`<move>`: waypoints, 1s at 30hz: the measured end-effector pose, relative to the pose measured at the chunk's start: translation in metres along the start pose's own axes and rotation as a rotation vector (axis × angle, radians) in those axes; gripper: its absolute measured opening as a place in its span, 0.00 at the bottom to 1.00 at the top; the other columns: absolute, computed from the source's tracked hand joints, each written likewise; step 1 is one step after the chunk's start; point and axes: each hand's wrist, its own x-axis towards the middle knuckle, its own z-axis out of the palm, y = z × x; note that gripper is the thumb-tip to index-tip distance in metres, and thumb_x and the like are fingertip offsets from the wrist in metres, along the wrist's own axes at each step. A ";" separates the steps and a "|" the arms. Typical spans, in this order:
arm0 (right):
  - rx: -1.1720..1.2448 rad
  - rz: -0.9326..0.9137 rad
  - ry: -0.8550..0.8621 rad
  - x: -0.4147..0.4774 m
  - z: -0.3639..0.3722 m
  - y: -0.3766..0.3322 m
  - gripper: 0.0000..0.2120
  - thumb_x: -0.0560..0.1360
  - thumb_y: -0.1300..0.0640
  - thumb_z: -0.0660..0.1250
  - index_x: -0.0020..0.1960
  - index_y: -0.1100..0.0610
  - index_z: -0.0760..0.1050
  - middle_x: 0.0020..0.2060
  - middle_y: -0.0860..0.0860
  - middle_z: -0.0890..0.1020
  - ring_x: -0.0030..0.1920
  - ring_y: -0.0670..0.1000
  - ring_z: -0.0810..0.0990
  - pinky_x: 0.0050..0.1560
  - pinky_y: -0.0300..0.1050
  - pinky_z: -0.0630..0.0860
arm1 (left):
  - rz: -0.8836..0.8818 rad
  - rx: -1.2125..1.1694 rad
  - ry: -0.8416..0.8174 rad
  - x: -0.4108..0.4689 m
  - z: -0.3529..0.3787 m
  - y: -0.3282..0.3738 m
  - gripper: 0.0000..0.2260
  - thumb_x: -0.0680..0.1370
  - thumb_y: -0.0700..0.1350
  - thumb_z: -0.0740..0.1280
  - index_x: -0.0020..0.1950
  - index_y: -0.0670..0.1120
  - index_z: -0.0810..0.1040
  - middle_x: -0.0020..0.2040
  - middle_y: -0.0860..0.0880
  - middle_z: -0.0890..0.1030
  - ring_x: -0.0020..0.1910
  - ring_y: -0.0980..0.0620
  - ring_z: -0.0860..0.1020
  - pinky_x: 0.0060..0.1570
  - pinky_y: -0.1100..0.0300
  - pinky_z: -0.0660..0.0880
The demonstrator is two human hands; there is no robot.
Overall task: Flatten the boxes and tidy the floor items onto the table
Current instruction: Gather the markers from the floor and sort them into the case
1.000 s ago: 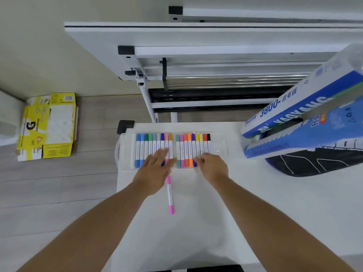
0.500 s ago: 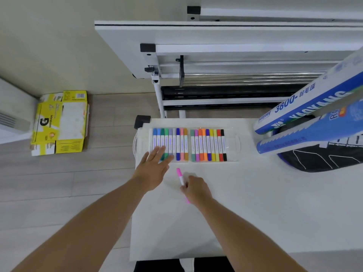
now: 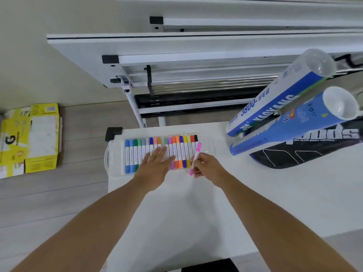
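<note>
At the far left corner of the table [image 3: 196, 222], a pink marker [image 3: 195, 159] is pinched in the grip of the right hand [image 3: 208, 166], over the right end of the marker row [image 3: 135, 154]. Its long axis is held near-to-far, with the far end tilted slightly right, almost parallel with the row. The left hand [image 3: 155, 165], fingers straight, is laid flat on the row's middle. A slot beside the black marker [image 3: 195, 138] is judged the target, with the right hand nearer.

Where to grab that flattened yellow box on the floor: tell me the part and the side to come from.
Probably the long right edge of the flattened yellow box, approached from the table side. It lies flat, so nothing can be wrapped. That edge shows stacked panel layers, a lip for fingers to slide under and pinch. Its left side runs out of view.
</note>
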 end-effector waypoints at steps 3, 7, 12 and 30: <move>-0.040 -0.001 0.051 0.009 -0.018 0.001 0.07 0.80 0.60 0.62 0.55 0.59 0.77 0.44 0.58 0.83 0.39 0.52 0.83 0.45 0.46 0.83 | 0.017 0.019 -0.005 0.013 0.001 0.015 0.23 0.86 0.53 0.47 0.81 0.60 0.47 0.82 0.50 0.39 0.80 0.46 0.36 0.79 0.46 0.42; -0.195 -0.036 0.104 0.028 -0.038 0.008 0.08 0.80 0.54 0.64 0.57 0.56 0.77 0.48 0.53 0.83 0.44 0.51 0.83 0.46 0.42 0.81 | 0.022 0.034 -0.036 0.026 0.007 0.027 0.23 0.86 0.55 0.46 0.81 0.61 0.46 0.82 0.51 0.37 0.79 0.47 0.34 0.78 0.45 0.40; -0.325 0.024 0.183 0.055 -0.045 0.008 0.12 0.81 0.53 0.61 0.52 0.61 0.78 0.47 0.56 0.82 0.48 0.56 0.82 0.54 0.48 0.80 | 0.021 0.049 -0.024 0.029 0.017 0.028 0.23 0.86 0.56 0.45 0.81 0.62 0.44 0.80 0.52 0.33 0.78 0.47 0.31 0.78 0.43 0.40; -0.601 0.133 0.218 0.082 -0.038 0.007 0.14 0.79 0.47 0.66 0.54 0.58 0.78 0.44 0.52 0.81 0.42 0.51 0.79 0.45 0.39 0.74 | 0.045 0.062 -0.015 0.028 0.019 0.024 0.23 0.86 0.55 0.45 0.80 0.61 0.41 0.80 0.51 0.31 0.77 0.45 0.29 0.78 0.41 0.41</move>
